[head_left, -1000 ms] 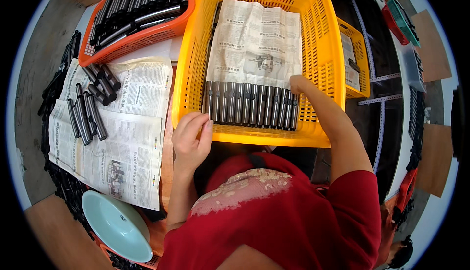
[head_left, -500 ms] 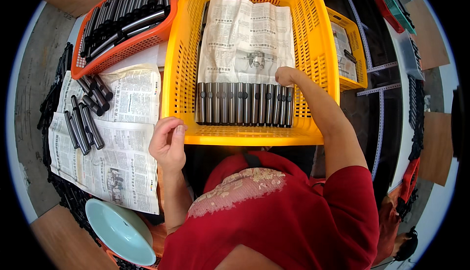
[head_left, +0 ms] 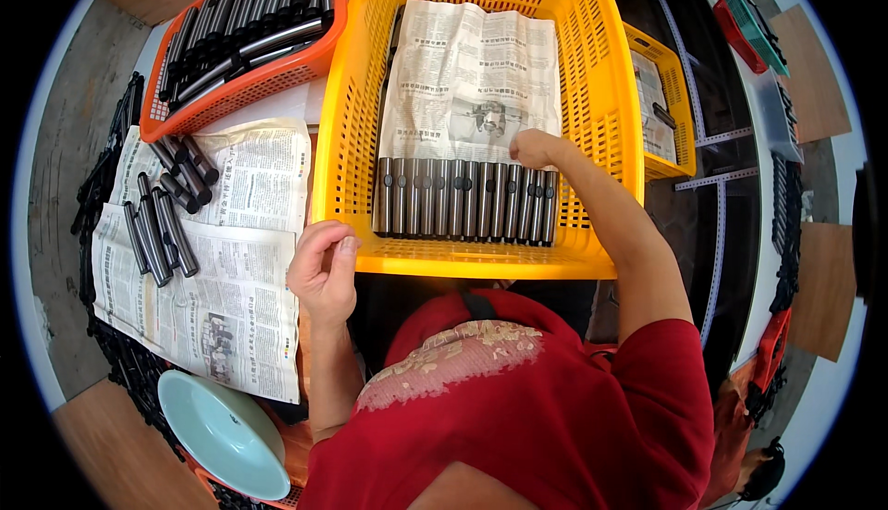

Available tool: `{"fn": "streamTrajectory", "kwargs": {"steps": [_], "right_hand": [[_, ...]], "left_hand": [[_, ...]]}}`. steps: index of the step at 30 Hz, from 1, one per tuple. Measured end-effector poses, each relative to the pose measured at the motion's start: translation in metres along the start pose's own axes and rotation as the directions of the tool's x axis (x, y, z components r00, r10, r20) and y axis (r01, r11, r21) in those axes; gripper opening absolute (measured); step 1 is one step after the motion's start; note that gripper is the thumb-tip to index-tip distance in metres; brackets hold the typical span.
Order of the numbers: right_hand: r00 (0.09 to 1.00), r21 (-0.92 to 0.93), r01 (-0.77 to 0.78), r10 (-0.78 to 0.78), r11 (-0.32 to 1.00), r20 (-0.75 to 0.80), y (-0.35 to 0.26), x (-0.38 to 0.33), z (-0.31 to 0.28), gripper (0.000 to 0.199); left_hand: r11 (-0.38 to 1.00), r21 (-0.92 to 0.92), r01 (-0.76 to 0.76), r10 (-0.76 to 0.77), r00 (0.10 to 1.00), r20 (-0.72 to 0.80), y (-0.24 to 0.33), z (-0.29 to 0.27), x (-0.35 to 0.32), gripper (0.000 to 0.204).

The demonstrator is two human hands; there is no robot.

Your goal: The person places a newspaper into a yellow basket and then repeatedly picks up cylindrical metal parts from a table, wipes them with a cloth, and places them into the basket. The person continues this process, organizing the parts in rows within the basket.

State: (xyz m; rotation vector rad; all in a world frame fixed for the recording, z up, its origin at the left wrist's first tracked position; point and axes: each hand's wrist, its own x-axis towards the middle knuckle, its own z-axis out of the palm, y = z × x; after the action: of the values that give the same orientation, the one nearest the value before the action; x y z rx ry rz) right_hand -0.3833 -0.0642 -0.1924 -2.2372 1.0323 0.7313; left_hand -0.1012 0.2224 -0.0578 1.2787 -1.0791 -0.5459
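Note:
A single row of steel rods (head_left: 444, 200), each with a dark notch near its upper end, stands side by side in the near part of the yellow plastic basket (head_left: 629, 168). Newspaper (head_left: 472, 66) covers the basket's floor beyond the row. My right hand (head_left: 535, 147) is curled closed at the upper ends of the rods, right of the middle; its fingertips are partly hidden and no rod shows in it. At the basket's near left corner, my left hand (head_left: 324, 265) is closed with bent fingers and the thumb up, and nothing visible in it.
To the left, an orange basket (head_left: 222, 108) holds many dark rods. Several loose rods (head_left: 159, 233) lie on newspaper (head_left: 250, 325) beside it. A pale blue basin (head_left: 227, 441) is at the lower left. Another yellow basket (head_left: 680, 94) stands at the right.
My right hand has shifted slightly left along the upper ends of the rods. My left hand stays by the basket corner, and the whole view has moved a little.

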Motion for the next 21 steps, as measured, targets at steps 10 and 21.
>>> {"fn": "streamTrajectory", "kwargs": {"steps": [10, 21], "right_hand": [[1.000, -0.029, 0.001, -0.001, 1.000, 0.020, -0.023, -0.009, -0.008, 0.032], [0.998, -0.113, -0.028, 0.035, 0.993, 0.055, -0.035, -0.001, -0.009, 0.035]], "left_hand": [[1.000, 0.009, 0.001, -0.001, 1.000, 0.011, 0.000, -0.001, 0.000, 0.014], [0.999, 0.036, -0.039, 0.038, 0.999, 0.030, -0.003, -0.003, 0.002, 0.013]]}}
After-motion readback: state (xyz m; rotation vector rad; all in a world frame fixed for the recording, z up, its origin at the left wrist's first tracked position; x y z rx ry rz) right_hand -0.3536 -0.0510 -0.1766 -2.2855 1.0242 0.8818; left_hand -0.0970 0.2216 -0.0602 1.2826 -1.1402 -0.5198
